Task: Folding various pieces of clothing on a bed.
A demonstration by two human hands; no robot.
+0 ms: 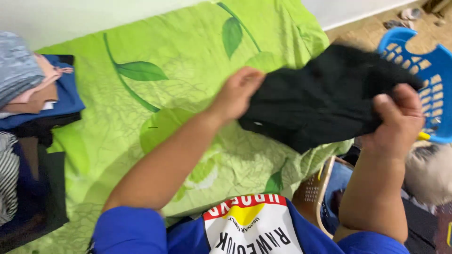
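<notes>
A bed covered by a bright green sheet [155, 94] with a printed leaf pattern fills most of the view, spreading out under and beyond both hands. Held above it, between the two hands, is a black garment [325, 96], bunched and partly folded over itself, its near edge hanging toward the sheet. The work looks to be at the folding stage: the cloth is gathered but not yet flat or squared, so the next move would seem to call for pulling the edges even and laying it down on the sheet.

To the far left of the left hand sits a stack of folded clothes [33, 122] in blue, grey, pink and stripes. Just beyond the right hand stands a blue plastic laundry basket [423, 66], and below that hand a tan basket [325, 188] is partly visible.

The left hand [240, 91] is mostly closed, fingers curled onto the garment's left edge. The right hand [400, 115] is closed in a fist-like grip around the garment's right end, thumb pressed over the cloth.
</notes>
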